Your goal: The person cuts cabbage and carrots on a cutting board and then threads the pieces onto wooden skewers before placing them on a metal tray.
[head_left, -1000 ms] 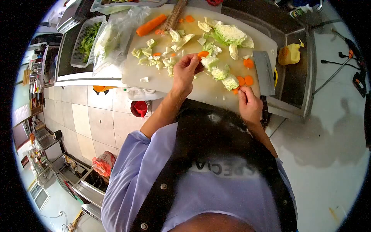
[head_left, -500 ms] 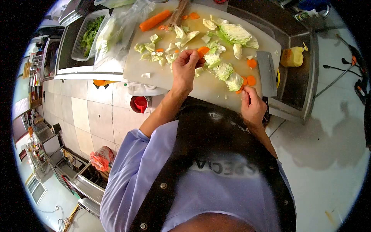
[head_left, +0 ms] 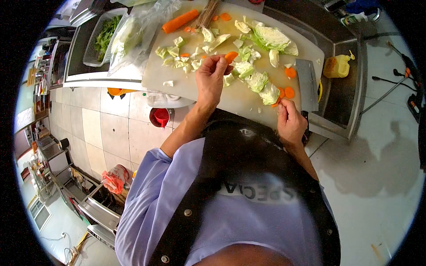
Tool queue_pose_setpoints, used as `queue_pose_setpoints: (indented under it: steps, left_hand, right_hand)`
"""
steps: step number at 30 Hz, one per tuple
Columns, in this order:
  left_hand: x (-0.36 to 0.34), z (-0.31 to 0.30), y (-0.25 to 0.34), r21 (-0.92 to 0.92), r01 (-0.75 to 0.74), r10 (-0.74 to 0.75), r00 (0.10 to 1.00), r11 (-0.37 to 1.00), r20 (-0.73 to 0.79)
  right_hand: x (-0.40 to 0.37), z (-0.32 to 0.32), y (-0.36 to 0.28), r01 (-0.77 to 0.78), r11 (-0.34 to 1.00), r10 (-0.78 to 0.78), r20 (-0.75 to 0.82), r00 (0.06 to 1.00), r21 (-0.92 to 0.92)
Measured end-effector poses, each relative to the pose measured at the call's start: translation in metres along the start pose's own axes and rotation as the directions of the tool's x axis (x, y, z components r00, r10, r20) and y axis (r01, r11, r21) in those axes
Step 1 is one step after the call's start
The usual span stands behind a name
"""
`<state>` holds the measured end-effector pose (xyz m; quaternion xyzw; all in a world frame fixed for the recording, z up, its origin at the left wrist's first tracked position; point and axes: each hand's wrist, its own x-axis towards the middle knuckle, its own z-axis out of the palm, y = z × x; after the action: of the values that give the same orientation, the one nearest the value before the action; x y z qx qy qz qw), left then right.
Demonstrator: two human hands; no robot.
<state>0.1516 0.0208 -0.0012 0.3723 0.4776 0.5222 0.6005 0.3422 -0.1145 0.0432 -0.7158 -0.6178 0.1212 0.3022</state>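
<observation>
My left hand (head_left: 210,80) pinches an orange carrot slice (head_left: 230,56) between thumb and fingers, above the white cutting board (head_left: 159,75). My right hand (head_left: 290,119) is closed at the near end of a vegetable skewer (head_left: 257,82): cabbage pieces in a row with carrot at that end. Its stick is hidden. Loose cut cabbage (head_left: 179,62) lies left of my left hand. Beyond the skewer rests a larger cabbage wedge (head_left: 270,39). Carrot slices (head_left: 289,72) lie near a cleaver (head_left: 307,84) on the board's right side.
A whole carrot (head_left: 180,21) and a bundle of wooden sticks (head_left: 207,14) lie at the board's far side. Left of it are a plastic bag (head_left: 133,37) and a basket of greens (head_left: 106,37). A yellow jug (head_left: 337,66) stands at the right.
My left hand has shifted slightly left with the carrot slice, which is now tilted a little differently. My right hand stays at the skewer's end.
</observation>
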Motion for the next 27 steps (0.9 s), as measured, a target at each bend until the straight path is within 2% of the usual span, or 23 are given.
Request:
queue_pose_setpoints:
  steps: [5, 8, 11, 14, 20, 27]
  left_hand:
    - [-0.001, -0.003, 0.000, 0.112, -0.049, 0.049, 0.999, 0.992, 0.003]
    - [-0.005, -0.002, 0.003, 0.135, -0.140, 0.137, 0.990, 0.981, 0.032]
    - [-0.008, -0.002, 0.002, 0.142, -0.167, 0.165, 0.986, 0.976, 0.026]
    - [-0.015, -0.003, 0.012, 0.349, -0.203, 0.190, 0.979, 0.915, 0.070]
    - [-0.020, 0.000, 0.007, 0.248, -0.124, 0.121, 0.992, 0.961, 0.025]
    - [-0.026, 0.002, 0.004, 0.142, -0.077, 0.068, 0.995, 0.987, 0.067]
  right_hand:
    - [-0.001, -0.002, 0.003, 0.038, 0.998, -0.037, 0.011, 0.999, -0.052]
    - [-0.001, -0.004, 0.002, 0.066, 0.996, -0.066, 0.005, 0.998, -0.053]
    - [-0.001, -0.004, 0.000, 0.095, 0.994, -0.096, -0.018, 0.995, -0.056]
    - [-0.001, -0.006, -0.004, 0.083, 0.992, -0.083, -0.003, 0.997, -0.095]
    - [-0.004, -0.009, -0.010, 0.034, 0.989, -0.027, 0.043, 0.999, -0.147]
    - [-0.008, -0.001, -0.007, 0.033, 0.978, -0.015, 0.084, 0.996, -0.207]
